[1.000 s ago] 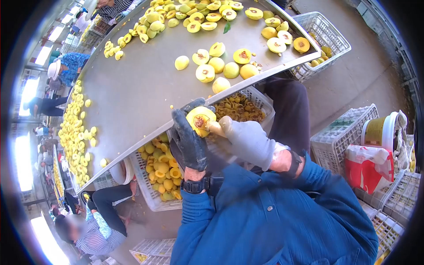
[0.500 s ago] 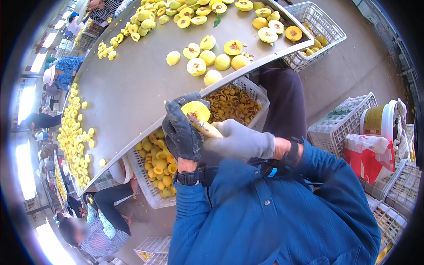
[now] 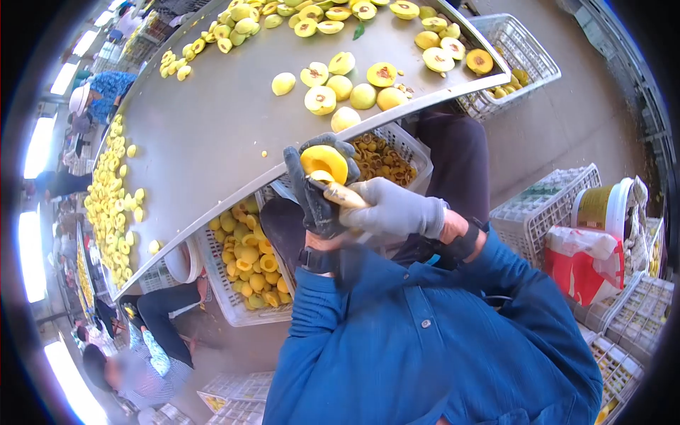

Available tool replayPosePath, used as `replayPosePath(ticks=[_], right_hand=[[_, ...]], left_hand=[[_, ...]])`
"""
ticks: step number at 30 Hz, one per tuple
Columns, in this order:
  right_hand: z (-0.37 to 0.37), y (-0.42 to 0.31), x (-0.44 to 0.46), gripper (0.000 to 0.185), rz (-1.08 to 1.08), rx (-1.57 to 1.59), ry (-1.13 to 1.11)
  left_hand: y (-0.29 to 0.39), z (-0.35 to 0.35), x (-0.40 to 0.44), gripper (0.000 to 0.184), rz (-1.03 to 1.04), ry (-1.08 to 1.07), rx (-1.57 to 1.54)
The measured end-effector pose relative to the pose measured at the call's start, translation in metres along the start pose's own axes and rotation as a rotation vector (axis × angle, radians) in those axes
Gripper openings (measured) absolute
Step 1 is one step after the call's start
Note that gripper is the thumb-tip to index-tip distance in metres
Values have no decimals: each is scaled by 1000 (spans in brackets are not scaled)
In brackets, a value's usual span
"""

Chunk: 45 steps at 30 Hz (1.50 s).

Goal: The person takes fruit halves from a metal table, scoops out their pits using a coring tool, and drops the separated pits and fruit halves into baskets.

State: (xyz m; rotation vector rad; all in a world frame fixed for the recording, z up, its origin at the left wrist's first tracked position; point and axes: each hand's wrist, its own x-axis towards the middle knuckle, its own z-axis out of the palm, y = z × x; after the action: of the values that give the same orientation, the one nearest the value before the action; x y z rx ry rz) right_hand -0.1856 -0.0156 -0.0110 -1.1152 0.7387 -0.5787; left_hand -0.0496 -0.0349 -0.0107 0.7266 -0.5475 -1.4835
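Blue button-front shirt (image 3: 432,340), dark left glove (image 3: 316,202), grey right glove (image 3: 402,207), black wristbands (image 3: 316,261), dark trousers (image 3: 457,159)

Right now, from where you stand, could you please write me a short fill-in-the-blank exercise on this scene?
1. The left hand holds a cut fruit and wears the ____ of the two gloves.
2. The right hand grips a tool by its pale ____.
3. The small leaf lying on the metal table is ____ in colour.
4. The plastic bag beside the bucket is white and ____.

Missing words: darker; handle; green; red.
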Motion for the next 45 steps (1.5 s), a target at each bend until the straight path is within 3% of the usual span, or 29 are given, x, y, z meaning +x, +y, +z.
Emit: replayPosePath(ticks=[1, 2, 3, 4, 5, 6, 7, 8, 9, 11, 13, 14, 15, 16, 17, 19, 21, 24, 27, 30, 31, 34, 36, 37, 39, 40, 42, 43, 45], right_hand=[[-12, 8, 7, 17, 53, 17, -128], [-25, 15, 10, 16, 111, 38, -261], [-30, 16, 9, 13, 130, 165, -260], [-44, 26, 10, 13, 332, 362, -278], [-47, 54, 25, 16, 274, -25, -75], [-54, 83, 31, 25, -3, -842, 121], [-60, 100, 26, 33, -53, -1427, 145], [-64, 117, 24, 35, -14, -1316, 191], [-73, 129, 25, 37, 15, -1218, 242], [-73, 129, 21, 39, 98, -1126, 321], [-68, 117, 13, 38, 196, -1139, 381], [-77, 137, 19, 39, 155, -989, 387], [-93, 177, 31, 39, 115, -839, 389], [-88, 165, 26, 41, 80, -948, 312], [-82, 151, 21, 44, 36, -1054, 239], [-85, 217, 36, 45, -67, -773, 370], [-71, 157, 31, 44, -61, -925, 384], [-68, 141, 27, 42, 40, -956, 383], [-66, 126, 25, 35, 127, -939, 376], [-69, 125, 24, 33, 209, -907, 372], [-69, 127, 22, 33, 185, -905, 376], [-71, 137, 22, 32, -29, -792, 451], [-64, 126, 25, 31, -119, -724, 474], [-58, 95, 26, 30, -113, -718, 472], [-40, 48, 30, 29, -145, -720, 461], [-29, 31, 33, 28, -183, -728, 453], [-9, 6, 34, 27, -246, -752, 452], [1, -4, 33, 27, -273, -768, 456], [13, -10, 33, 26, -342, -806, 461]], left_hand=[[2, 2, 2, 60, -105, 170, -89], [-5, -31, 11, 61, -56, 92, -2], [-5, -40, 12, 60, -7, 142, -74], [-3, -48, 12, 59, 43, 189, -144], [4, -60, 9, 60, 57, 205, -67], [16, -66, 3, 60, 13, 304, -103], [31, -68, -7, 60, -40, 399, -136], [46, -68, -15, 60, -98, 480, -171], [49, -88, -21, 55, -3, 417, 60], [60, -147, -47, 46, 262, 373, 793], [76, -210, -63, 38, 432, 528, 1335], [80, -257, -61, 36, 406, 639, 1386], [93, -250, -60, 37, 430, 680, 1471], [101, -264, -51, 38, 491, 683, 1625], [108, -248, -36, 38, 525, 604, 1683], [117, -202, 16, 38, 637, 424, 1747], [110, -176, 86, 40, 733, 222, 1813], [82, -147, 193, 49, 817, -106, 1932], [41, -134, 276, 51, 849, -282, 2130], [25, -137, 312, 52, 443, -394, 2173], [28, -138, 314, 45, 438, -352, 2205], [52, -142, 278, 42, 143, -125, 1488], [70, -125, 216, 31, -22, -75, 673], [77, -88, 174, 31, 3, -41, 593], [70, -72, 121, 35, 201, -52, 791], [62, -83, 106, 40, 374, -102, 1068], [53, -71, 68, 56, 173, 82, 618], [48, -56, 48, 65, 196, 118, 607], [37, -49, 31, 64, 235, 187, 432]])
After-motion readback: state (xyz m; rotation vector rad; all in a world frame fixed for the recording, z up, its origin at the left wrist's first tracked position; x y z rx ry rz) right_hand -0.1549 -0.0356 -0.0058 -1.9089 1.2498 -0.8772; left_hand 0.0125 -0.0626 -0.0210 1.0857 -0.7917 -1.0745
